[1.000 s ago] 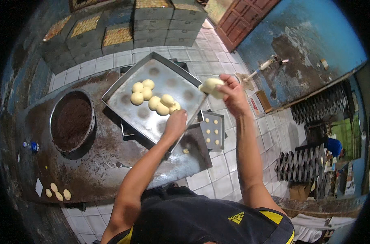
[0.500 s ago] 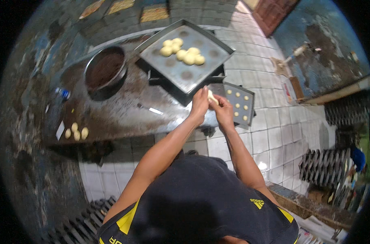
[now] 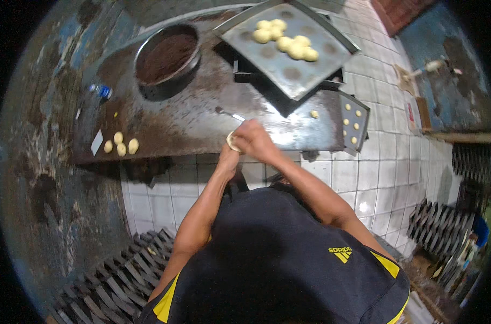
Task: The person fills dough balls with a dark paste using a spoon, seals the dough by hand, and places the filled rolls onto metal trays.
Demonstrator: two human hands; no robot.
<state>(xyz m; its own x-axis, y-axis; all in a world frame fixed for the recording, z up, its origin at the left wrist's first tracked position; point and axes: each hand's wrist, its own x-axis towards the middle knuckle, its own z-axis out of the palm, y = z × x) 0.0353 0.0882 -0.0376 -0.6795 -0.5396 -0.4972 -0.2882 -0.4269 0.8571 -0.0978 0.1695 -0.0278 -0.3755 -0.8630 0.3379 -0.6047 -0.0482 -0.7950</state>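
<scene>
A flattened piece of pale dough [image 3: 233,142] lies in my left hand [image 3: 229,160], whose fingers are closed around it at the table's near edge. From the right, my right hand [image 3: 256,142] reaches over with bent fingers pressed onto the dough; its fingertips are partly hidden. Just beyond the hands, a small tool [image 3: 236,116] with a dark end and a pale length rests on the table. A small lump of dough [image 3: 314,114] sits on the tabletop to the right. Several dough balls [image 3: 297,47] cluster on a large metal tray [image 3: 288,81].
A metal bowl [image 3: 193,63] of dark brown crumbly filling stands on the worn table [image 3: 170,121]. At left are several dough pieces [image 3: 121,149], a white card [image 3: 97,143] and a bottle [image 3: 101,91]. A lower tray [image 3: 351,132] holds small dough balls at right.
My hands have moved left along the table's edge, and my right hand now crosses over the left. A small dough lump now shows on the table at right. The view has shifted.
</scene>
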